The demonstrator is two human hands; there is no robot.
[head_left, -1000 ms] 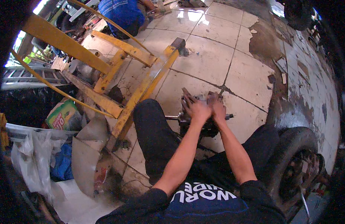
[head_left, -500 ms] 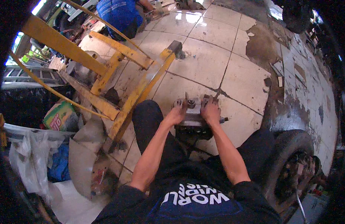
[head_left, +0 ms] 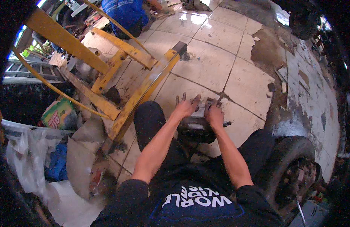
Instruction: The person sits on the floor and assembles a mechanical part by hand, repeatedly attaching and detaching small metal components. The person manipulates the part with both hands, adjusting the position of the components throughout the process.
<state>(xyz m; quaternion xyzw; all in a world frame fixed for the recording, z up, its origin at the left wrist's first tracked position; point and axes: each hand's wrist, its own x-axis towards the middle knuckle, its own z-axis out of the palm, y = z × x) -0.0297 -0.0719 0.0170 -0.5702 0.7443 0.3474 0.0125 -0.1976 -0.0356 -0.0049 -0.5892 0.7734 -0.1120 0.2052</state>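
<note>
Between my legs, close to the tiled floor, is a grey metal machine part (head_left: 194, 122) with a dark, ribbed near side. A short rod (head_left: 226, 123) sticks out from its right. My left hand (head_left: 187, 107) lies over the top left of the part, fingers stretched and apart, covering the round fitting there. Whether its thumb touches that fitting is hidden. Curled over the right end of the part, my right hand (head_left: 214, 113) grips it.
A yellow steel frame (head_left: 144, 90) stands to the left, beside a bent sheet (head_left: 82, 162) and clear plastic (head_left: 29, 151). A wheel with a tyre (head_left: 286, 159) is at my right. Broken flooring (head_left: 267, 49) lies beyond. A person in a blue shirt (head_left: 123, 15) crouches at the far left.
My left hand has moved from the part's left side up and right over the round fitting, its fingers spreading. My right hand stays on the right end.
</note>
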